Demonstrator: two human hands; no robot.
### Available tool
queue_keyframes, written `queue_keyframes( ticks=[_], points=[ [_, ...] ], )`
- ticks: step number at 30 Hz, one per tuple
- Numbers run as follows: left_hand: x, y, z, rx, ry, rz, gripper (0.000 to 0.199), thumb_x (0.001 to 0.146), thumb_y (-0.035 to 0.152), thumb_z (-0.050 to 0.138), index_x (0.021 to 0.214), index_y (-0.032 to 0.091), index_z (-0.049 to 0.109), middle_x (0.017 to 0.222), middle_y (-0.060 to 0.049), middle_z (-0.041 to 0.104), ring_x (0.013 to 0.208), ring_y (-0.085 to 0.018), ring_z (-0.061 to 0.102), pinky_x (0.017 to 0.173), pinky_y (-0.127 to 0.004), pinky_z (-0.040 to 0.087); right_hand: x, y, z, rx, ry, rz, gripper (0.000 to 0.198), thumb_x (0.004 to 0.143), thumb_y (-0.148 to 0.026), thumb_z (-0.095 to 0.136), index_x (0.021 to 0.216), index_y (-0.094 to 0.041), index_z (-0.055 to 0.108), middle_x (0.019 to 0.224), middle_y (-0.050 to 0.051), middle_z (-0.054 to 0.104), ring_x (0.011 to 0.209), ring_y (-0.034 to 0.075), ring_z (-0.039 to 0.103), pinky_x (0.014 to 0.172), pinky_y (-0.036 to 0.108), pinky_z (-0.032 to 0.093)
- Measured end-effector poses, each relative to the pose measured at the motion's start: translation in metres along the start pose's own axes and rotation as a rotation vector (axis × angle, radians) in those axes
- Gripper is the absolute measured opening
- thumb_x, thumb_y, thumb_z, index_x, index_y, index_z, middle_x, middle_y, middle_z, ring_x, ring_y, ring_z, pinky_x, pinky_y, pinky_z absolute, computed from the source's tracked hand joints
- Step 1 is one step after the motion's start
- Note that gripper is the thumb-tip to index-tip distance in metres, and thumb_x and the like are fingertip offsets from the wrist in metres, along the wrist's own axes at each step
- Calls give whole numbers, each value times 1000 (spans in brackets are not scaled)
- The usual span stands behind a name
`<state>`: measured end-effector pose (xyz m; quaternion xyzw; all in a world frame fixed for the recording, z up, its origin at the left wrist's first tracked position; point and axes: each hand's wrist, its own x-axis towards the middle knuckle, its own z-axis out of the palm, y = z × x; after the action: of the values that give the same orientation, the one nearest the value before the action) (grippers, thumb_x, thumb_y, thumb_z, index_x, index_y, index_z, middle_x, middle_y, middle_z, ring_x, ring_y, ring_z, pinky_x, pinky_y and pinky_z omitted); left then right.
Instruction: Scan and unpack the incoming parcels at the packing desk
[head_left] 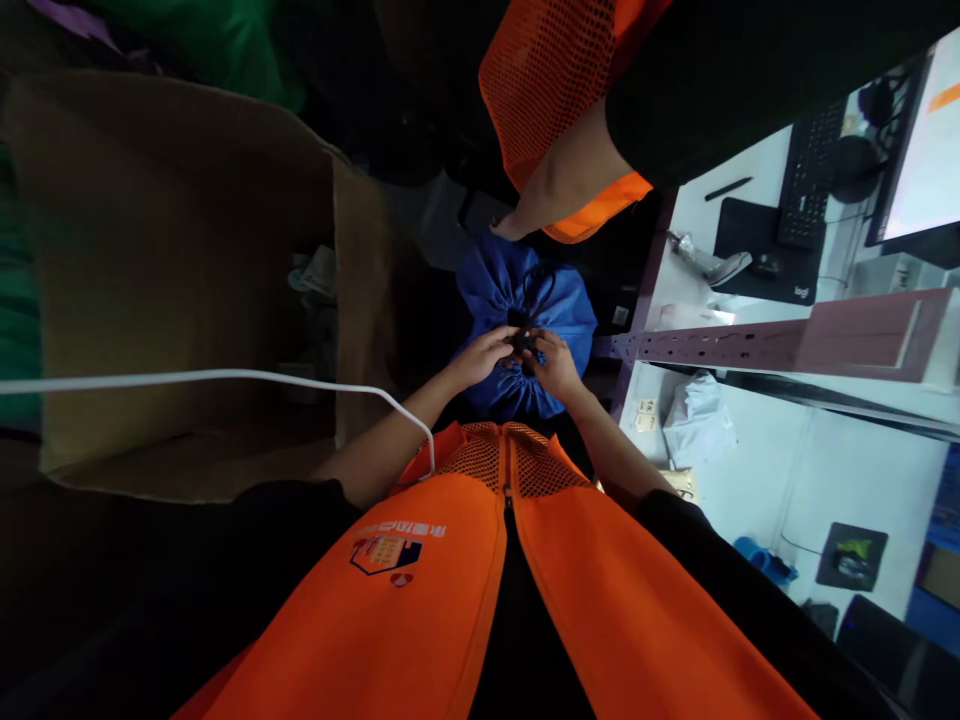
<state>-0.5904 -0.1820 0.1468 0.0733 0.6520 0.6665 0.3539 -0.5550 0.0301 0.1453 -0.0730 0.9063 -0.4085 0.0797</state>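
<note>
A blue drawstring bag (574, 305) stands in front of me, its mouth gathered into folds around a black cord (536, 290). At the gathered neck, my left hand (486, 356) pinches the dark cord from the left. My right hand (556, 366) closes on the same cord from the right, its fingertips close to those of the left. Part of the cord loops up over the far side of the bag. The exact shape of the cord between my fingers is too dark to make out. Another person's hand (517, 222) is at the bag's far edge.
To my left stands a large open cardboard box (364, 300), with a white cable (225, 376) crossing in front. At right are white desks (780, 470) with a keyboard (806, 180), a mouse pad and a monitor. The other person, in an orange vest (547, 70), stands opposite.
</note>
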Motion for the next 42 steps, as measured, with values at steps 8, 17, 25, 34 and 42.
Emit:
queue_keyframes(
  ticks=[8, 17, 25, 34, 42],
  points=[
    [15, 10, -32, 743, -54, 197, 38, 97, 43, 58, 121, 20, 76, 106, -9, 78, 98, -26, 71, 96, -38, 52, -12, 2, -11, -18, 188, 165, 31, 88, -43, 58, 64, -27, 46, 69, 5, 64, 70, 24, 61, 78, 38, 52],
    [34, 29, -14, 872, 291, 352, 21, 101, 28, 57, 104, 22, 76, 147, -12, 63, 138, -38, 49, 114, -54, 35, -23, -9, -18, 220, -78, 127, 34, 96, -51, 57, 100, -22, 75, 98, 9, 79, 86, 27, 71, 89, 41, 55],
    [1, 3, 16, 661, 73, 367, 29, 104, 45, 56, 106, 18, 68, 109, -12, 73, 110, -29, 62, 106, -44, 46, -30, -19, -1, 351, 56, 230, 32, 96, -51, 56, 93, -22, 66, 92, 7, 74, 88, 24, 68, 86, 37, 55],
    [13, 4, -6, 606, -215, 283, 39, 102, 41, 48, 70, 21, 56, 73, -4, 60, 84, -22, 58, 87, -36, 47, -43, 21, -10, 191, 171, 208, 45, 97, -64, 56, 94, -21, 70, 92, 11, 75, 90, 28, 69, 91, 42, 54],
    [-19, 0, -44, 730, 212, 279, 34, 91, 44, 68, 68, 20, 58, 82, -6, 64, 89, -24, 61, 89, -39, 46, -30, 52, -48, 294, 280, 411, 52, 93, -76, 48, 83, -25, 49, 66, -1, 57, 68, 20, 61, 72, 34, 55]
  ],
)
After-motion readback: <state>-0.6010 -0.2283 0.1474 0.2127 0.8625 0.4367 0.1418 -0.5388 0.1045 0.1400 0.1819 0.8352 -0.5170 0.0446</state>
